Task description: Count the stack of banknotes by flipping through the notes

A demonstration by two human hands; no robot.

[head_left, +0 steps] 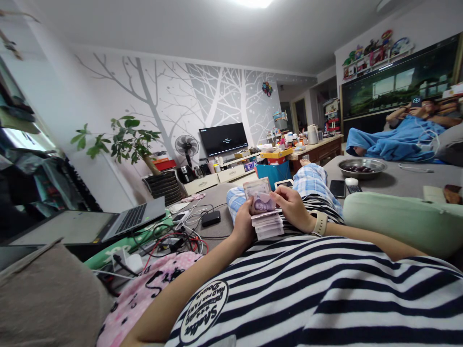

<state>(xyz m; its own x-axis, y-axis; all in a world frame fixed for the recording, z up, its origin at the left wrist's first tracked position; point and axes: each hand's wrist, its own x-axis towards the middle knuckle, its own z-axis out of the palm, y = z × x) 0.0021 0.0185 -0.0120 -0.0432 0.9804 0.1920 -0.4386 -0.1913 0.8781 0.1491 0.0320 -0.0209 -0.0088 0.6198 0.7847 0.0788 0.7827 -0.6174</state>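
A stack of purple-toned banknotes point(263, 204) is held over my lap, above my striped shirt point(282, 274). My left hand point(244, 222) grips the stack at its left side, fingers closed round it. At the right edge, my right hand point(292, 207) pinches a note between thumb and fingers. Below the upright notes, several more banknotes point(268, 226) fan downward, their lower ends overlapping. A pale watch band point(320, 223) circles my right wrist. My fingertips partly cover the notes' edges.
To the left lie an open laptop point(133, 218), tangled cables and a black box point(211, 218). At right are a metal bowl point(361, 175) of dark fruit, a phone point(337, 188) and a green cushion point(394, 221). Another person reclines under a blue blanket point(398, 139).
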